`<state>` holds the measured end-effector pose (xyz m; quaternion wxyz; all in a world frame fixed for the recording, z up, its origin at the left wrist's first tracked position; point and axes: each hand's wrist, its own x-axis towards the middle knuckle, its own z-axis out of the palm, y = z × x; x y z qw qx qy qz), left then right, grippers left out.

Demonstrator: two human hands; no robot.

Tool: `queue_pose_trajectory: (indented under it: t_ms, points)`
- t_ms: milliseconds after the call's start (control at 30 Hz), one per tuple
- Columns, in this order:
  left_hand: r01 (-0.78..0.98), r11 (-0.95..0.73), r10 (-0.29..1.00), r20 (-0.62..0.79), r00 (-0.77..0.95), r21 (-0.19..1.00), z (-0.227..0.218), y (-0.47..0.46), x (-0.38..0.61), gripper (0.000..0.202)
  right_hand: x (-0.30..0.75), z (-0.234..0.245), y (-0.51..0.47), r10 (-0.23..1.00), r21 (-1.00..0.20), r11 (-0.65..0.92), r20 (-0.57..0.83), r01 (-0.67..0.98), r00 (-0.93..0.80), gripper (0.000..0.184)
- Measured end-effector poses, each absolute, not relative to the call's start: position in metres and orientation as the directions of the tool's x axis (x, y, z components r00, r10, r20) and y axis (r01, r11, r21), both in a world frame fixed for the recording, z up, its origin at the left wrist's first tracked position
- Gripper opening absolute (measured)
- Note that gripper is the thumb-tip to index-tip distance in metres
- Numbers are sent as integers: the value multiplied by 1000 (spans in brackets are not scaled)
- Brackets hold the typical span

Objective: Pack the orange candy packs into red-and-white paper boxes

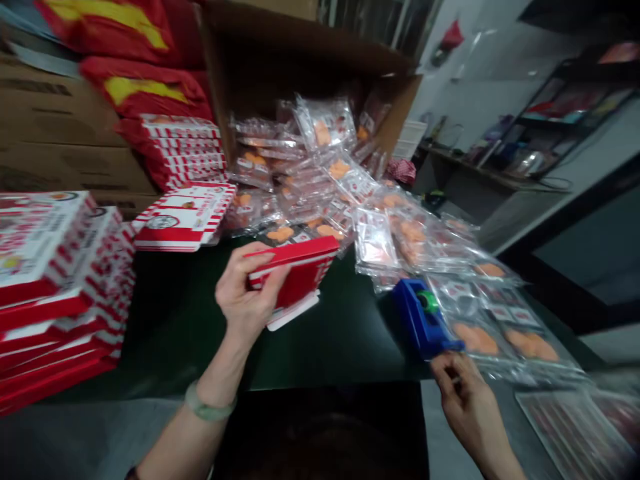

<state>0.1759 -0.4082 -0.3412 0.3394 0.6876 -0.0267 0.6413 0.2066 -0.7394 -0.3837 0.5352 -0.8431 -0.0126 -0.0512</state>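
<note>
My left hand (pixel 246 293) is closed around a flat red and white box (pixel 296 275), held tilted just above the dark green table (pixel 175 327). A jade-coloured bangle sits on that wrist. My right hand (pixel 463 393) is at the front end of a blue tape dispenser (pixel 423 320) with a green roll. Its fingers are pinched together at the dispenser's cutting edge; what they pinch is too small to make out.
Stacks of red and white boxes (pixel 55 280) fill the left. Another such box (pixel 185 217) lies behind. Several clear packets with orange pieces (pixel 350 193) spill from an open cardboard carton (pixel 280 60) and spread right. Shelving (pixel 545 133) stands at far right.
</note>
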Motion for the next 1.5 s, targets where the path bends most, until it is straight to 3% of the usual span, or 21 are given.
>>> queue_pose_trajectory:
  t_ms: [100, 200, 300, 433, 533, 600, 700, 800, 900, 1000, 1167, 1233, 1267, 1333, 1367, 1433, 1500]
  points:
    - [-442, -795, 378, 909, 174, 415, -341, -417, 174, 25, 192, -334, -671, 374, -974, -211, -8, 77, 927, 25]
    - [-435, -813, 347, 922, 171, 387, -340, -422, 171, 24, 190, -293, -595, 569, -976, 206, 56, -76, 820, 31]
    - [-446, -805, 347, 920, 179, 391, -341, -427, 167, 23, 199, -278, -545, 602, -919, 290, -42, -267, 798, 39]
    - [-452, -810, 335, 927, 167, 374, -340, -433, 163, 21, 207, -284, -530, 576, -873, 165, -293, -460, 763, 46]
    - [-470, -800, 331, 928, 173, 373, -339, -438, 160, 22, 204, -290, -537, 579, -867, 71, -367, -493, 728, 49]
    - [-504, -776, 330, 925, 189, 380, -338, -442, 157, 23, 199, -296, -541, 579, -901, 51, -325, -431, 748, 54]
    - [-533, -735, 364, 907, 212, 420, -336, -448, 150, 24, 192, -308, -539, 565, -957, 135, -138, -257, 813, 61]
    - [-533, -666, 500, 842, 202, 522, -328, -448, 144, 17, 193, -328, -533, 493, -965, 233, 7, -124, 870, 59]
    - [-528, -610, 679, 733, 35, 590, -316, -441, 141, 6, 200, -354, -528, 360, -980, 154, -60, -123, 931, 53]
    - [-488, -545, 810, 578, -97, 682, -312, -428, 142, 14, 208, -372, -529, 315, -977, 99, -150, -189, 937, 46]
    - [-548, -154, 957, 262, 124, 822, -352, -400, 141, 26, 230, -364, -547, 356, -968, 210, -55, -138, 933, 41]
    - [-376, -222, 944, 295, 147, 900, -370, -391, 137, 28, 243, -352, -557, 355, -981, 193, 100, 32, 930, 31]
    - [-244, -358, 912, 393, 116, 901, -375, -388, 134, 29, 248, -345, -561, 354, -980, 119, 193, 161, 915, 25]
    - [-28, -641, 761, 640, 109, 767, -375, -385, 128, 43, 256, -330, -565, 431, -895, -91, 361, 437, 827, 14]
    - [15, -741, 663, 728, 172, 671, -371, -385, 127, 56, 256, -322, -565, 513, -816, -159, 414, 556, 752, 11]
    - [-23, -831, 507, 774, 380, 556, -358, -387, 126, 74, 250, -304, -559, 706, -648, -129, 472, 750, 529, 9]
    - [-102, -816, 426, 711, 559, 569, -348, -388, 130, 71, 240, -287, -553, 803, -507, 13, 519, 862, 293, 12]
